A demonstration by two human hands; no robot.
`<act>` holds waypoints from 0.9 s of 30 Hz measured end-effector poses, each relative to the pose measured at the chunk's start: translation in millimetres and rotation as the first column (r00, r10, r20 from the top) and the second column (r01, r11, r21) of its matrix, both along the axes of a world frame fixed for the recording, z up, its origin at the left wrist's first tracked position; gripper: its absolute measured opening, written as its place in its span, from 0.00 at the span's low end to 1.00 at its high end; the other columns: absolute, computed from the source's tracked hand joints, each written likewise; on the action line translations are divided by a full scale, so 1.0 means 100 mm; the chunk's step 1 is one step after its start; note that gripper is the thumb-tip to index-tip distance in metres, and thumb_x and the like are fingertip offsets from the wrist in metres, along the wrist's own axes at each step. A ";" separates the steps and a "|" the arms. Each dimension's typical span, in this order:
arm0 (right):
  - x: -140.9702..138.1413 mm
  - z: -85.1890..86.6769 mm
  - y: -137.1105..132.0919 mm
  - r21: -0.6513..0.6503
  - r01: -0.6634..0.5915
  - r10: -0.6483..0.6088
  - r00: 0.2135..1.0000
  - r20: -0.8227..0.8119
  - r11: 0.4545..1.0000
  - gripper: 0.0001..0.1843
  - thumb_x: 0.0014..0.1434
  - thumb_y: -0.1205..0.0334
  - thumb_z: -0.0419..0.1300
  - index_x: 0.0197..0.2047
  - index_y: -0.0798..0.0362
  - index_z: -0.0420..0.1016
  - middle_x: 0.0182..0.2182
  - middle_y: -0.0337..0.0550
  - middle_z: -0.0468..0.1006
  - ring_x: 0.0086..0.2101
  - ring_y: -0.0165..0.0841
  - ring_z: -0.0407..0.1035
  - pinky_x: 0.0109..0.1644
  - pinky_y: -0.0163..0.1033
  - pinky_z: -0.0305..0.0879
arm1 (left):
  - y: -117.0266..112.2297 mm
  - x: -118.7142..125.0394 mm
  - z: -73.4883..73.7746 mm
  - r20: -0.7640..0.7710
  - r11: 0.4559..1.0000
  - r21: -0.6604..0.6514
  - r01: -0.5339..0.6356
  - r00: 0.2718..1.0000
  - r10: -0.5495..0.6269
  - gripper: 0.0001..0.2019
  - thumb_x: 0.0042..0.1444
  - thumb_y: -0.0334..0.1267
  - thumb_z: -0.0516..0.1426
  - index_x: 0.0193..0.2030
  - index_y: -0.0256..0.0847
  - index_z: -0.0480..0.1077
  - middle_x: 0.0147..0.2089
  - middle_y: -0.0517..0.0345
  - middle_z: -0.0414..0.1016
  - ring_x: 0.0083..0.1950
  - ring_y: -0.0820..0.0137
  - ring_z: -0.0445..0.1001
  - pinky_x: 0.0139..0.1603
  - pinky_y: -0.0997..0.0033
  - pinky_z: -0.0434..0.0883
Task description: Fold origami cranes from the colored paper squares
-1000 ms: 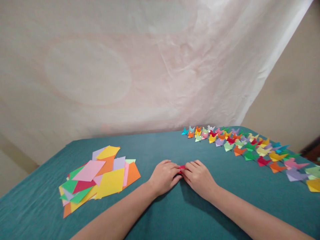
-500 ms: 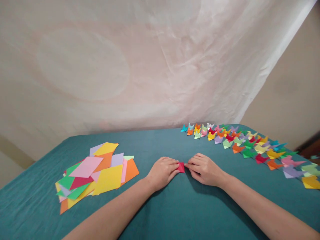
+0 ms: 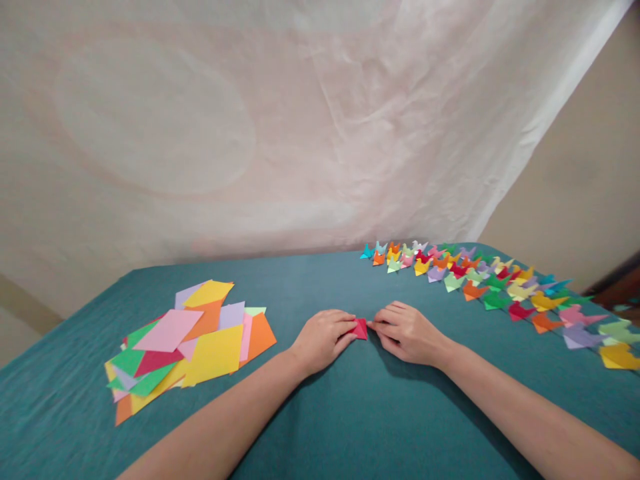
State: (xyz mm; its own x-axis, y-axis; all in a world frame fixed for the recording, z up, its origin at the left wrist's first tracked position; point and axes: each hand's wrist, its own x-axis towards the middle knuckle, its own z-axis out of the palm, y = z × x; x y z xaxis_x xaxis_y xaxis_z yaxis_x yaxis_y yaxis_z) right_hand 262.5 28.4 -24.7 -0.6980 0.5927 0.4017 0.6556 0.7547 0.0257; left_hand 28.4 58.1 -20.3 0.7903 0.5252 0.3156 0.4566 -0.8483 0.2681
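In the head view, a small folded piece of red paper (image 3: 361,329) is on the bench (image 3: 310,283), between the person's two hands and roughly midway across its width. The left hand (image 3: 323,341) has a narrow grip: its fingers lie over the left part of the red paper, with the thumb close against the near corner, and together they hold it. The right hand (image 3: 406,335) comes in from the other side with its fingers curled and bunched, a fingertip at the paper's right edge; whether that grip pinches the edge or only touches it, I cannot tell. A teal cloth (image 3: 325,420) covers the bench. Well to the left of the hands lies a loose, overlapping pile of paper sheets (image 3: 189,350) in yellow, orange, pink, purple, green and red, with a yellow sheet (image 3: 215,357) on top at its near right side and a pink sheet (image 3: 169,331) further left. To the right, many folded paper birds (image 3: 474,291) stand in slanting rows, from a blue bird (image 3: 367,252) near the far edge to a yellow bird (image 3: 620,357) at the right. A pale curtain (image 3: 320,120) hangs behind the bench.
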 end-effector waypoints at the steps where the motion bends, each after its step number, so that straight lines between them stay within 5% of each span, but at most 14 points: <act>1: 0.00 -0.01 0.00 0.013 -0.008 0.008 1.000 -0.009 1.000 0.13 0.59 0.68 0.50 0.42 0.54 0.75 0.35 0.47 0.75 0.35 0.33 0.66 0.41 0.42 0.58 | 0.00 0.00 0.00 -0.005 1.000 0.003 0.000 1.000 0.000 0.14 0.63 0.41 0.49 0.49 0.42 0.70 0.52 0.55 0.72 0.54 0.67 0.67 0.56 0.64 0.63; 16: -0.05 0.06 -0.02 0.002 0.003 -0.003 1.000 0.019 1.000 0.12 0.59 0.67 0.51 0.41 0.53 0.75 0.35 0.47 0.73 0.34 0.33 0.65 0.39 0.41 0.58 | 0.00 0.00 -0.01 -0.007 0.999 0.004 -0.052 0.999 0.052 0.15 0.63 0.41 0.48 0.52 0.42 0.68 0.53 0.56 0.70 0.53 0.67 0.67 0.56 0.66 0.63; 27: -0.12 0.09 -0.05 -0.053 -0.022 0.021 1.000 -0.016 0.998 0.14 0.60 0.67 0.50 0.45 0.51 0.73 0.49 0.48 0.72 0.46 0.38 0.64 0.47 0.46 0.61 | 0.01 0.00 0.01 0.021 0.992 -0.012 -0.129 0.991 0.130 0.14 0.63 0.42 0.48 0.49 0.43 0.69 0.49 0.56 0.73 0.51 0.67 0.68 0.53 0.67 0.64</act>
